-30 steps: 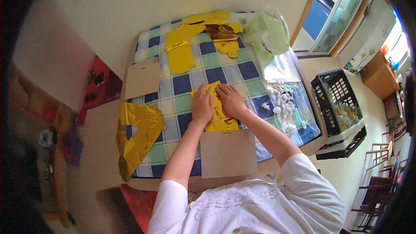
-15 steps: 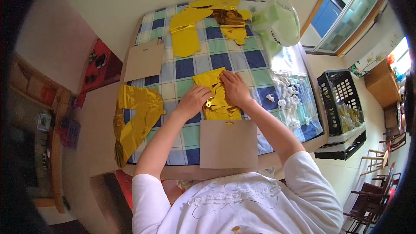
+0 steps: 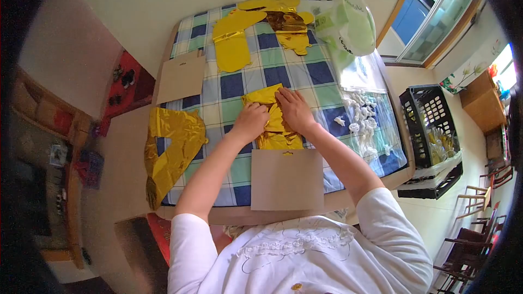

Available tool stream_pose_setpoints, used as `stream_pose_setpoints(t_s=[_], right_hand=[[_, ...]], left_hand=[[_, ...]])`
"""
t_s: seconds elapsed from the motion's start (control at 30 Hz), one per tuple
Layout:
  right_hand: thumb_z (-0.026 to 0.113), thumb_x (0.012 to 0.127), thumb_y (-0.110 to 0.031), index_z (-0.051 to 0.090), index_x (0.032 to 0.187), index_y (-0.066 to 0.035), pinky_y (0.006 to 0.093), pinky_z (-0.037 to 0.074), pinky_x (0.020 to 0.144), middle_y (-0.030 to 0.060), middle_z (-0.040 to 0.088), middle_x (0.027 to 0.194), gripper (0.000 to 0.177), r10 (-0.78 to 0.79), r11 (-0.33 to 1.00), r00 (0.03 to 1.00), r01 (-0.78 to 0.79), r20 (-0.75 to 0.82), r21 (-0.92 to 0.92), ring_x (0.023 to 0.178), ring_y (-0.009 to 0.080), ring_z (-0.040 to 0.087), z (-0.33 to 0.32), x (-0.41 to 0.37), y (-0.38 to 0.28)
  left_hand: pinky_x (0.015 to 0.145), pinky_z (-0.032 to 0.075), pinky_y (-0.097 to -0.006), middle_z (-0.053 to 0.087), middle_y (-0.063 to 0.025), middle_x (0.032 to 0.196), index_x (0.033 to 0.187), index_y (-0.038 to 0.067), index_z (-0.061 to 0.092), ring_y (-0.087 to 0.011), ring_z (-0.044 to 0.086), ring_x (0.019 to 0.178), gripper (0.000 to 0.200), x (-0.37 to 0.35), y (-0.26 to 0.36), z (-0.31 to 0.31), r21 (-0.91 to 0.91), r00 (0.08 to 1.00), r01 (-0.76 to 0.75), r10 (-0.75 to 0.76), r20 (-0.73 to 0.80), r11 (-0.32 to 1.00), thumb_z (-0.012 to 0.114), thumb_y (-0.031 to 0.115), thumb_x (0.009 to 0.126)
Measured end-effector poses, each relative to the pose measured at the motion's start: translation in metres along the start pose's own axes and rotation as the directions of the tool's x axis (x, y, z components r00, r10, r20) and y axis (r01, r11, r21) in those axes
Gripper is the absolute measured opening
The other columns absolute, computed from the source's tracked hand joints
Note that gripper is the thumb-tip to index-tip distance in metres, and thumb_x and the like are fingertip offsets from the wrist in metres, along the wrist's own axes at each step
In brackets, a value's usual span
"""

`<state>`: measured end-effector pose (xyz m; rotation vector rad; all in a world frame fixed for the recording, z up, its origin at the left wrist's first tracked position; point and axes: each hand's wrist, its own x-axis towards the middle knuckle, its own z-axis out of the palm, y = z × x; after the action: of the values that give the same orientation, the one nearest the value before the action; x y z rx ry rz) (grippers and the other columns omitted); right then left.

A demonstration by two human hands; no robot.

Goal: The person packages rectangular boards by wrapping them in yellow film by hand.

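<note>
A folded gold foil balloon (image 3: pixel 277 122) lies flat on the checked cloth in front of me. My left hand (image 3: pixel 251 121) has its fingers curled onto the balloon's left side, gripping the foil. On the right side, my right hand (image 3: pixel 294 110) rests flat over the foil with its fingers stretched out. Just below the balloon is a grey-beige card (image 3: pixel 287 181) with a small cut-out at its top edge; the foil's lower end meets it. Parts of the foil are hidden beneath both hands.
More gold foil balloons lie at the left (image 3: pixel 177 152) and back (image 3: pixel 233 43). A second card (image 3: pixel 181 79) sits left. Along the right are a green-white plastic bag (image 3: pixel 348 27), clear bags and small white bundles (image 3: pixel 364 117). A black crate (image 3: pixel 430 125) stands beyond the table edge.
My left hand has curled its fingers more and shifted slightly right over the foil. The foil between my hands looks flatter and more folded. My right hand has barely moved.
</note>
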<state>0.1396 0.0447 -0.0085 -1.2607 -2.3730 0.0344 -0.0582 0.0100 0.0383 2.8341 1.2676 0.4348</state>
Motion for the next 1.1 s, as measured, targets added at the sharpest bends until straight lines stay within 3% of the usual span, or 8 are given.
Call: stream_pose_setpoints(t_s=[0.13,0.23,0.33,0.43,0.63,0.83,0.93,1.1], right_hand=[[0.052,0.083,-0.015,0.044,0.132,-0.002,0.0455,0.029,0.109,0.0155,0.045,0.139,0.051,0.009,1.000,1.000,-0.009,0.002,0.012,0.131,0.0303,0.040,0.000,0.000,0.002],[0.055,0.082,-0.009,0.045,0.131,-0.002,0.0435,0.030,0.109,0.0154,0.046,0.137,0.051,0.010,1.000,0.999,-0.009,-0.037,0.015,0.130,0.0304,0.041,0.003,-0.001,-0.001],[0.056,0.082,-0.011,0.045,0.132,-0.003,0.0436,0.031,0.109,0.0146,0.046,0.137,0.051,0.003,1.000,1.000,-0.003,0.003,-0.010,0.129,0.0298,0.042,-0.001,0.000,-0.001],[0.055,0.082,-0.011,0.045,0.131,-0.003,0.0440,0.032,0.108,0.0143,0.046,0.137,0.050,0.016,1.000,1.000,-0.016,0.002,0.000,0.128,0.0298,0.043,-0.007,0.000,-0.006],[0.050,0.086,-0.014,0.044,0.133,-0.004,0.0440,0.028,0.110,0.0147,0.042,0.142,0.049,0.027,1.000,1.000,-0.027,0.016,-0.010,0.132,0.0277,0.040,0.006,0.002,0.003],[0.049,0.086,-0.013,0.047,0.130,-0.003,0.0454,0.028,0.110,0.0156,0.046,0.138,0.045,0.035,0.999,0.999,-0.036,0.027,0.031,0.131,0.0300,0.040,-0.011,0.001,-0.007],[0.050,0.085,-0.012,0.048,0.129,-0.003,0.0461,0.029,0.109,0.0160,0.047,0.136,0.045,0.025,0.999,0.999,-0.024,-0.029,0.044,0.131,0.0318,0.040,-0.002,0.001,-0.003],[0.050,0.084,-0.010,0.048,0.129,-0.003,0.0464,0.029,0.109,0.0164,0.046,0.137,0.045,0.019,0.998,0.999,-0.017,-0.026,0.061,0.130,0.0325,0.040,0.001,0.000,-0.001]], left_hand=[[0.090,0.041,-0.0410,0.059,-0.0075,0.092,0.088,0.004,0.062,-0.0271,0.054,0.100,0.017,0.004,0.009,0.004,-0.024,0.988,0.072,-0.074,-0.133,0.997,0.055,0.001,0.074],[0.091,0.041,-0.0413,0.059,-0.0080,0.097,0.090,0.004,0.062,-0.0281,0.052,0.101,0.017,-0.011,0.005,-0.003,-0.122,0.925,0.237,-0.262,-0.275,0.964,0.056,0.002,0.074],[0.092,0.042,-0.0423,0.060,-0.0103,0.093,0.089,0.005,0.061,-0.0315,0.055,0.096,0.016,-0.023,0.002,-0.016,0.029,0.928,-0.018,0.027,-0.370,0.999,0.057,0.005,0.074],[0.095,0.041,-0.0412,0.062,-0.0096,0.095,0.093,0.005,0.062,-0.0302,0.055,0.100,0.018,-0.022,0.005,-0.016,-0.031,0.964,-0.100,0.089,-0.250,0.995,0.055,0.005,0.076],[0.094,0.041,-0.0399,0.061,-0.0077,0.094,0.101,0.006,0.062,-0.0281,0.054,0.102,0.025,0.002,-0.004,-0.001,-0.009,0.993,-0.033,0.034,0.109,0.999,0.055,0.004,0.077],[0.092,0.042,-0.0398,0.061,-0.0085,0.088,0.101,0.003,0.059,-0.0272,0.054,0.099,0.022,0.010,0.011,0.013,0.030,0.948,0.007,0.003,-0.319,1.000,0.056,0.005,0.079],[0.089,0.044,-0.0379,0.060,-0.0089,0.093,0.101,0.003,0.060,-0.0258,0.054,0.101,0.022,-0.004,0.013,0.014,-0.072,0.933,0.137,-0.153,-0.325,0.988,0.059,0.008,0.079],[0.091,0.044,-0.0385,0.058,-0.0087,0.111,0.106,0.004,0.062,-0.0255,0.053,0.107,0.024,-0.032,0.007,0.025,-0.080,0.969,0.050,-0.068,-0.237,0.996,0.061,0.013,0.083]])
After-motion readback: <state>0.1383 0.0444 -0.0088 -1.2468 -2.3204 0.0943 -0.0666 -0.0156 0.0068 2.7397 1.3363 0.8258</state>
